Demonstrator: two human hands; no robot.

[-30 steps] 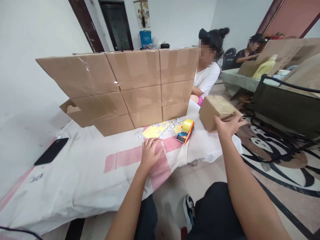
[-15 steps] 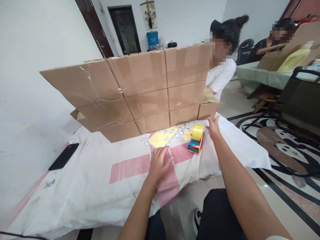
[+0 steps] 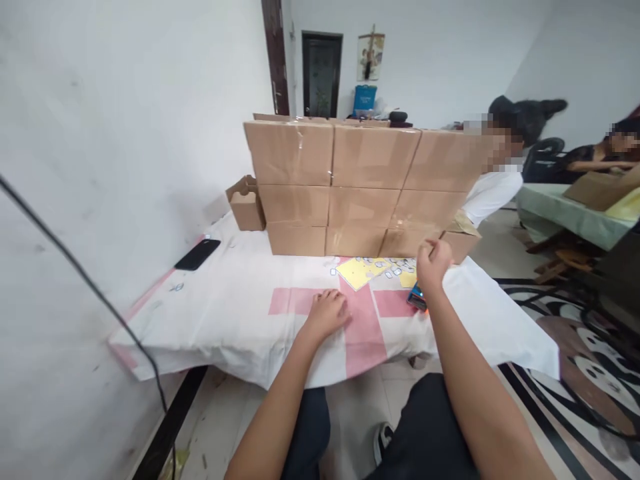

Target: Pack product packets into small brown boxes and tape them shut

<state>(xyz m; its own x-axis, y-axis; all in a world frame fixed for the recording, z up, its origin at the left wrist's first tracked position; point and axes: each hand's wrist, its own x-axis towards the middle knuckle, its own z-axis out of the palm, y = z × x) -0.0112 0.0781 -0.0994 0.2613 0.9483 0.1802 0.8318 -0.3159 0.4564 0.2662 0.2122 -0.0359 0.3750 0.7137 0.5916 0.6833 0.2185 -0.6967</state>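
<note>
My left hand (image 3: 327,313) rests on the white and pink tablecloth (image 3: 240,300), its fingers loosely bent and apart with nothing in them. In front of my hands stands a wall of taped brown cardboard boxes (image 3: 363,207), several boxes wide and high. My right hand (image 3: 434,261) is raised before its lower right part, fingers bent and apart, with no object visible in it. A blue and orange tape dispenser (image 3: 416,298) lies on the cloth, mostly hidden behind my right hand and forearm. Right of the stack is a small open box (image 3: 459,244).
An open small box (image 3: 247,208) stands left of the stack, and a black phone (image 3: 198,255) lies near the wall. A black cable (image 3: 95,273) hangs at left. A person in a white top (image 3: 500,193) is behind the stack; another person sits by a green-covered table (image 3: 545,203).
The view has turned left and levelled. My right hand has moved in front of the tape dispenser, its fingers more bent. My left hand stays on the cloth, fingers drawn in a little.
</note>
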